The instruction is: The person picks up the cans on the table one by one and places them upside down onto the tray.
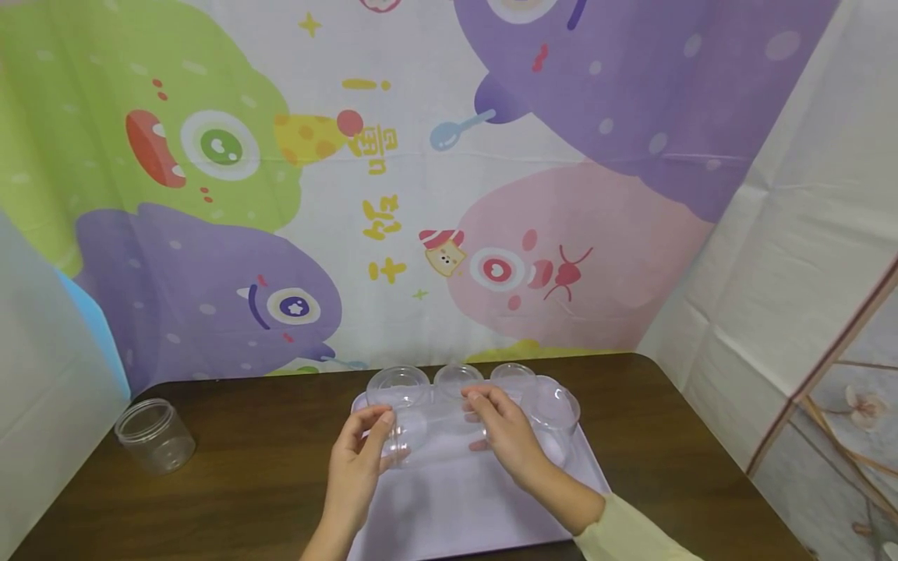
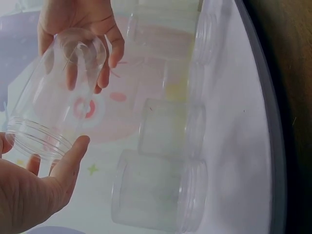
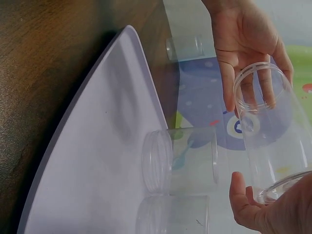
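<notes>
Over the lilac tray, a clear jar is held on its side between both hands. My left hand grips the threaded mouth end, thumb on the near side and fingers beyond. My right hand holds the opposite, smooth base end, its fingers spread around the bottom edge. In the left wrist view the jar looks transparent and bare, with nothing visible inside. The right wrist view shows its ringed mouth by the left fingers.
Several more clear jars stand mouth down on the tray, among them a back-left jar and a right-hand jar. Another jar stands mouth up on the dark wooden table at left. A cartoon-print cloth hangs behind.
</notes>
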`<state>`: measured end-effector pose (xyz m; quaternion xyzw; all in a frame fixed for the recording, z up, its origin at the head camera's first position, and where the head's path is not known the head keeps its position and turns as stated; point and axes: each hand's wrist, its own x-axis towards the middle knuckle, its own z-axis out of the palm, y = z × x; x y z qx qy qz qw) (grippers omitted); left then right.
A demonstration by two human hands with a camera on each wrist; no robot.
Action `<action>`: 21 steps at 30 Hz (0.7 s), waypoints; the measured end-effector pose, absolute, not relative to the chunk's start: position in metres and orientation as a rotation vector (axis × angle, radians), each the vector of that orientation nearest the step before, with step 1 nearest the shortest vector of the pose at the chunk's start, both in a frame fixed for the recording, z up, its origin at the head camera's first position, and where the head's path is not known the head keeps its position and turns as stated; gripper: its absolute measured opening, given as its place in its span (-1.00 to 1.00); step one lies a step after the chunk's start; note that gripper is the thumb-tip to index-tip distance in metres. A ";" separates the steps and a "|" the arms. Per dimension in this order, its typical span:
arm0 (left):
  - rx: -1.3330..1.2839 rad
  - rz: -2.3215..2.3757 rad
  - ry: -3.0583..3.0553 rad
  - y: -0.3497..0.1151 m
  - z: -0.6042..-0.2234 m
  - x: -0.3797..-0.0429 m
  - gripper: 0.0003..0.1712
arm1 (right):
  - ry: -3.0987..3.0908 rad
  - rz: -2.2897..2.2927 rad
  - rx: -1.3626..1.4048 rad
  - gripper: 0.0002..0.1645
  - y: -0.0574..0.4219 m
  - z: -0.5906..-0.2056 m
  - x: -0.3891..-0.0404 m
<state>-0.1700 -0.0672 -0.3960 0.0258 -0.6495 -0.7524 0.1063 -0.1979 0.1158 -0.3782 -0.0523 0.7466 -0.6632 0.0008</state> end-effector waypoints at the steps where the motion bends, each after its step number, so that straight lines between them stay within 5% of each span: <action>1: 0.077 -2.216 -1.914 -0.067 -0.396 -0.170 -0.69 | 2.347 -2.083 -0.164 -0.59 0.116 -0.378 -0.198; 21: 0.097 -2.072 -2.096 -0.081 -0.396 -0.171 -0.61 | 2.464 -2.037 -0.131 -0.62 0.122 -0.377 -0.202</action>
